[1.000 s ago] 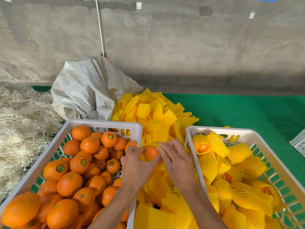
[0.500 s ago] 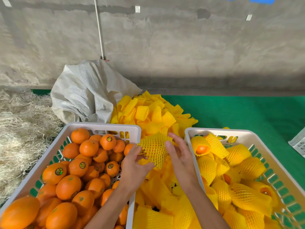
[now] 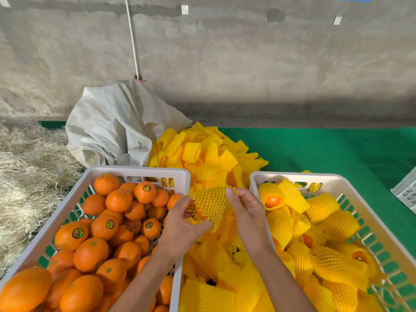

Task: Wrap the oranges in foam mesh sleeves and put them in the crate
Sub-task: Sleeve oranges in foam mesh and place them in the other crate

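We see both bare hands meeting above the gap between two white slatted plastic crates. Our left hand curls its fingers and thumb round the lower end of a yellow foam mesh sleeve, where a bit of the orange fruit inside shows through the netting at the open edge. Our right hand pinches the upper right edge of the same sleeve between thumb and fingertips, so both hands are closed on it and the wrapped fruit hangs in the air between the crates, touching neither. The left white crate is heaped with bare oranges, several wearing small round stickers. The right white crate holds oranges already in yellow sleeves, one near its far left corner with orange skin showing at the open end. Between and beyond the crates lies a loose pile of empty yellow foam sleeves, spilling onto a green mat. A crumpled white woven sack sits behind the left crate against a grey concrete wall, with dry straw at the far left.
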`<state>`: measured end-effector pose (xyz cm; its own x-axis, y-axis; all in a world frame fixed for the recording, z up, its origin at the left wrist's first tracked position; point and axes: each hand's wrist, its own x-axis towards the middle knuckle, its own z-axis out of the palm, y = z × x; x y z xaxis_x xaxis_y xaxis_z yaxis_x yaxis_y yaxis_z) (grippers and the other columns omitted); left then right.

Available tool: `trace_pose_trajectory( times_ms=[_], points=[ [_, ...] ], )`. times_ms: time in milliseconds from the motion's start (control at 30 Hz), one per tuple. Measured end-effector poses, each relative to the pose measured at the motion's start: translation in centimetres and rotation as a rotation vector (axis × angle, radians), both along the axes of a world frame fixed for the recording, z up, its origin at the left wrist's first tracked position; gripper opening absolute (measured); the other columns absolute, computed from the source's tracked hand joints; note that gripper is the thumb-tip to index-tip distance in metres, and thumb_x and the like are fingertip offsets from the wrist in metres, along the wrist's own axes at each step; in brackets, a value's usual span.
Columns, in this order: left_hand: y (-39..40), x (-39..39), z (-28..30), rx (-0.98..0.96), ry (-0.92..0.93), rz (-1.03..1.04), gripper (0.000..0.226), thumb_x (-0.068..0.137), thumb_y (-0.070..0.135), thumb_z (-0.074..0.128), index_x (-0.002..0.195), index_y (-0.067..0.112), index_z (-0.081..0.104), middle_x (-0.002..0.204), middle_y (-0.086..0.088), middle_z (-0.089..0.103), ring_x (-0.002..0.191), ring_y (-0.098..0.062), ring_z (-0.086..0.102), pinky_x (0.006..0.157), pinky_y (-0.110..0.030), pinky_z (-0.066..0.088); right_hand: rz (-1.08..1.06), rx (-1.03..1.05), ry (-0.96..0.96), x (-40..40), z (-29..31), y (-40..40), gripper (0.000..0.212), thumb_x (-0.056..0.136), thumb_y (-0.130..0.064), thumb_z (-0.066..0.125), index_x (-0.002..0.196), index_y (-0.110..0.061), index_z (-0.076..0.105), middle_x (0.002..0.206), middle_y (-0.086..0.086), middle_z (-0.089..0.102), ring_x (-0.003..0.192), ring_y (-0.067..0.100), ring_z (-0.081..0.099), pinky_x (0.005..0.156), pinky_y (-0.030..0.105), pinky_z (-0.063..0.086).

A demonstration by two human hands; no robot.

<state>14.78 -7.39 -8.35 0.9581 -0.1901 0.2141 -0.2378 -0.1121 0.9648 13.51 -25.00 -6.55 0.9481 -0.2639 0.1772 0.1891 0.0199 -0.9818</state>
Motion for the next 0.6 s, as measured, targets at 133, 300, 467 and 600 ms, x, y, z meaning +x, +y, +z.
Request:
trace_pose_trajectory(
  times_ms=[133, 300, 467, 600],
  points=[
    [0.41, 0.48, -0.44, 0.06, 0.075, -0.002, 0.053, 0.071, 0.036, 0.082, 0.12, 0.02, 0.067, 0.104, 0.003, 0.071, 0.096, -0.021, 0.069, 0.084, -0.044, 0.059, 0.034, 0.039, 0.025, -0.27, 0.47, 0.0, 0.027, 0.103, -0.043, 0.06, 0.089, -0.023, 0.072, 0.08, -0.003, 0.067, 0.075, 0.006, 0.059, 0.067, 0.02, 0.049],
    [0.6, 0.67, -0.53, 0.084, 0.112, -0.028, 0.053, 0.072, 0.039, 0.084, 0.121, 0.024, 0.068, 0.108, 0.001, 0.072, 0.098, -0.021, 0.069, 0.085, -0.044, 0.059, 0.067, 0.099, 0.052, -0.25, 0.61, -0.25, 0.032, 0.104, -0.042, 0.056, 0.095, -0.015, 0.07, 0.088, 0.006, 0.069, 0.085, 0.015, 0.063, 0.078, 0.034, 0.051],
    [0.58, 0.38, -0.06, 0.017, 0.152, -0.003, 0.052, 0.071, 0.038, 0.08, 0.118, 0.018, 0.068, 0.102, 0.0, 0.074, 0.097, -0.029, 0.069, 0.085, -0.053, 0.058, 0.078, 0.052, 0.035, -0.19, 0.48, -0.06, 0.033, 0.104, -0.043, 0.058, 0.1, -0.012, 0.07, 0.097, 0.023, 0.066, 0.087, 0.022, 0.063, 0.078, 0.04, 0.051],
    [0.64, 0.01, 0.31, -0.064, 0.16, 0.005, 0.055, 0.072, 0.037, 0.077, 0.118, 0.009, 0.068, 0.106, -0.01, 0.073, 0.106, -0.04, 0.066, 0.092, -0.057, 0.055, 0.092, 0.071, 0.049, -0.11, 0.45, 0.0, 0.029, 0.103, -0.042, 0.06, 0.102, -0.016, 0.073, 0.105, 0.023, 0.068, 0.093, 0.024, 0.065, 0.083, 0.042, 0.052]
  ],
)
